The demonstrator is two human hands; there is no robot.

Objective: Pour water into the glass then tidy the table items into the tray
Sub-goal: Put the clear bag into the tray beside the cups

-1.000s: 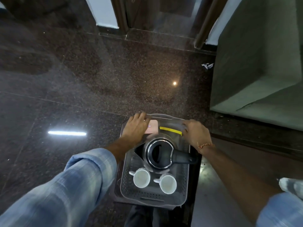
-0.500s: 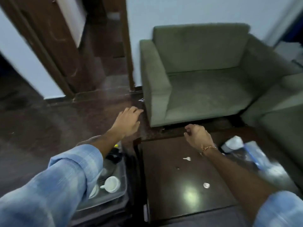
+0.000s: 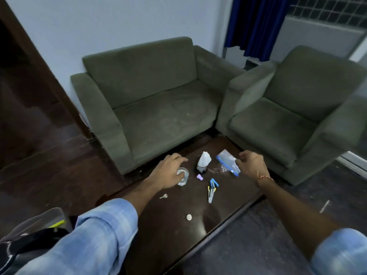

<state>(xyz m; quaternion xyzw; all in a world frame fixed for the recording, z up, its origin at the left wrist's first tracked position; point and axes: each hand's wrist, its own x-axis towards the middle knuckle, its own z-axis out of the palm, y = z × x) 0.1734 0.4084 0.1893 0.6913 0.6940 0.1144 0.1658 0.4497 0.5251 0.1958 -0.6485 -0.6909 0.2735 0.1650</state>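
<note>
The glass is reached by the left grip, fingers loosely spread, nothing grasped; the right grip hangs released. Pens between the grips and a bag beside the right one remain untidied; the tray lies behind the left.

On the tabletop the glass stands left of the bottle; the bag lies right, the pens in front.
</note>
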